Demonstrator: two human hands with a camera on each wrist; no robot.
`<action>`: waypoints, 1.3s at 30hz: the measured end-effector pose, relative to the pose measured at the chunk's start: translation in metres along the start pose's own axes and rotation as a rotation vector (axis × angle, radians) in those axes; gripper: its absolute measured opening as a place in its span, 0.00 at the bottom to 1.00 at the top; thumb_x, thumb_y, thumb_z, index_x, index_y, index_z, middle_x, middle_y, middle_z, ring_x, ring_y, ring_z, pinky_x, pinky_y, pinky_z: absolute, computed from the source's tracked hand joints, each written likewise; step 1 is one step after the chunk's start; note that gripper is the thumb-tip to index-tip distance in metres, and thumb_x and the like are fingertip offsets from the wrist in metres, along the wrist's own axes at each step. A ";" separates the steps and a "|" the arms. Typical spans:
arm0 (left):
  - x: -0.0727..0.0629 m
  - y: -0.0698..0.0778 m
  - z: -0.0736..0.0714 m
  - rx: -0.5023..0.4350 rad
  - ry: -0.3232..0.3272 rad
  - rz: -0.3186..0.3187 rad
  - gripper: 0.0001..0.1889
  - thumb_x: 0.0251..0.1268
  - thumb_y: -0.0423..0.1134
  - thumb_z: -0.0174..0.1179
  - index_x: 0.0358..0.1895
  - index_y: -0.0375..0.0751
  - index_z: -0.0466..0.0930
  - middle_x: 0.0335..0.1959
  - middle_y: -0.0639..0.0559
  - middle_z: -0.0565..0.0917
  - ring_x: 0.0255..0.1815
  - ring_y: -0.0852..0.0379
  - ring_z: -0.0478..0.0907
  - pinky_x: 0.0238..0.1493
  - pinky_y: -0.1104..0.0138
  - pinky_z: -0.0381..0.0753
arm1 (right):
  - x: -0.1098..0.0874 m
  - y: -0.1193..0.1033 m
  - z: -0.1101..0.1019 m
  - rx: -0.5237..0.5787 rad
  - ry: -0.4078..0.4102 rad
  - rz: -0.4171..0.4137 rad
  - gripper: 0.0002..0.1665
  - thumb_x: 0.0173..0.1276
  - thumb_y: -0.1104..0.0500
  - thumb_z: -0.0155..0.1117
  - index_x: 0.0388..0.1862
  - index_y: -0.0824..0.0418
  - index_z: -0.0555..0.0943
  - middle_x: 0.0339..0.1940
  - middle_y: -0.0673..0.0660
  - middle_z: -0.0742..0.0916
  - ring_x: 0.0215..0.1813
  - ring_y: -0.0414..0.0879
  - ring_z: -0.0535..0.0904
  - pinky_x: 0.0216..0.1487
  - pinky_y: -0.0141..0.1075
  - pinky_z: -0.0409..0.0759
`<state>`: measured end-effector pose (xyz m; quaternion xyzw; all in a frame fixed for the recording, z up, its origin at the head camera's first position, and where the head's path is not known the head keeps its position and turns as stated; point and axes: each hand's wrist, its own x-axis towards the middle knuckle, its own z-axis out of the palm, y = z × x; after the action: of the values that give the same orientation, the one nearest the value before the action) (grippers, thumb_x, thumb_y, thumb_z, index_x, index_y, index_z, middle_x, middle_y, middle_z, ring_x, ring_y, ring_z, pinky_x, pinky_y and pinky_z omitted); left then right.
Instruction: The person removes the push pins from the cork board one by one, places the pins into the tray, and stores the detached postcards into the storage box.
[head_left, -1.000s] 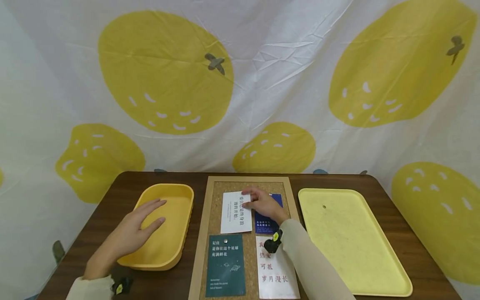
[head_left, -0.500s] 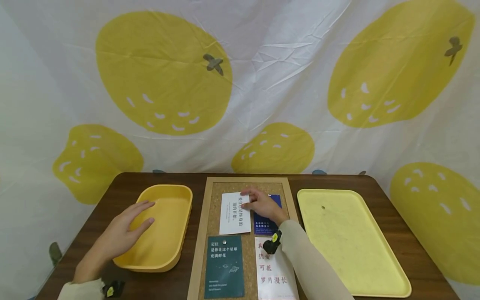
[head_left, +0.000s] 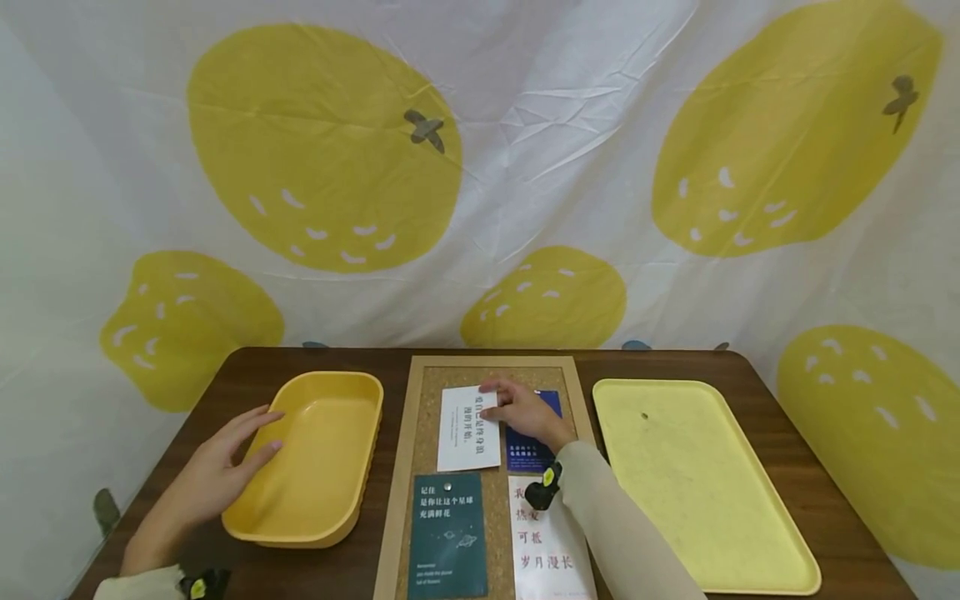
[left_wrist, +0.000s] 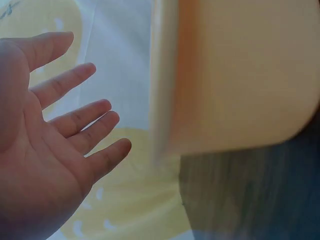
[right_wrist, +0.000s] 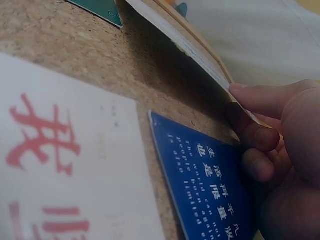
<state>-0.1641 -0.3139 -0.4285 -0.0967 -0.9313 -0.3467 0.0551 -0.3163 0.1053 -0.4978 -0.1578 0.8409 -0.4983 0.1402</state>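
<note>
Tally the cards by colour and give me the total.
White: 2, the held card and the red-lettered card
Blue: 1, the blue card
Green: 1, the green card
Total: 4

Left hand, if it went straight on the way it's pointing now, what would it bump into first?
Most likely the yellow tub: the left hand points toward it, with a gap showing in the left wrist view. Depth is hard to judge, so it might pass over it instead.
</note>
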 end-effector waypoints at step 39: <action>-0.012 -0.069 0.007 -0.427 -0.266 -0.198 0.37 0.74 0.44 0.56 0.80 0.46 0.50 0.81 0.39 0.45 0.80 0.44 0.39 0.51 0.90 0.58 | -0.002 -0.002 0.002 -0.030 0.009 -0.002 0.23 0.65 0.58 0.70 0.60 0.52 0.80 0.31 0.52 0.83 0.34 0.44 0.76 0.42 0.37 0.71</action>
<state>-0.1672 -0.3621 -0.4794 -0.0593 -0.8412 -0.5231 -0.1235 -0.3134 0.1037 -0.4965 -0.1587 0.8487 -0.4865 0.1337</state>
